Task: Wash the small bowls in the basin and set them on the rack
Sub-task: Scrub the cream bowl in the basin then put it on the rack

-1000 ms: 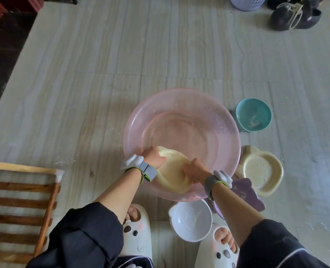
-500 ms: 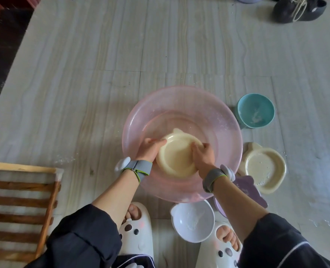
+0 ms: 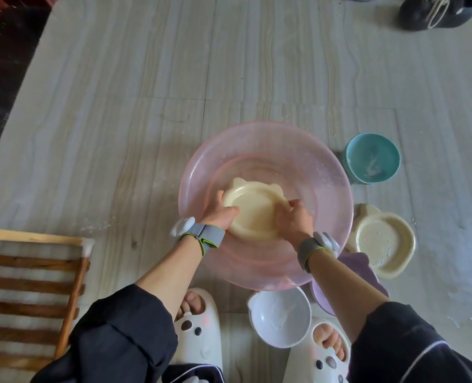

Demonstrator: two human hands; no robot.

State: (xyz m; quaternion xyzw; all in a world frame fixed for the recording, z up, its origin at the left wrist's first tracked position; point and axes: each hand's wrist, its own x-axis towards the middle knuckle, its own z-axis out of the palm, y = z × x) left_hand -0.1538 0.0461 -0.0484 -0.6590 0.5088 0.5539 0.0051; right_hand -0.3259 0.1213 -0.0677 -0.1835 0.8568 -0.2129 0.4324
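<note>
1. The wooden rack [image 3: 30,294] lies well to the left of the basin [image 3: 323,194]. No washed bowl lies on the part in view, so I judge the task to be at an early stage.
2. Inside the basin, the left hand [image 3: 221,214] grips the left rim of the cream bowl [image 3: 257,208], thumb curled over the edge into its hollow.
3. The right hand [image 3: 292,219] clamps curled fingers on the opposite rim. This looks like the washing step. I cannot tell whether the basin holds water.
4. Next comes lifting the bowl clear of the basin's wall and carrying it left to the rack. Wet plastic calls for a firm two-handed hold.
5. Four more bowls wait outside the basin, all streaked white:
   - the white bowl [image 3: 280,317] on its near side
   - the purple bowl [image 3: 367,275] at near right, partly under the forearm
   - the second cream bowl [image 3: 384,244] just right
   - the teal bowl [image 3: 373,158] at far right
6. The basin stands on a pale striped tile floor [image 3: 146,106], flecked white around it. A dark shoe [image 3: 436,12] lies well beyond it.
</note>
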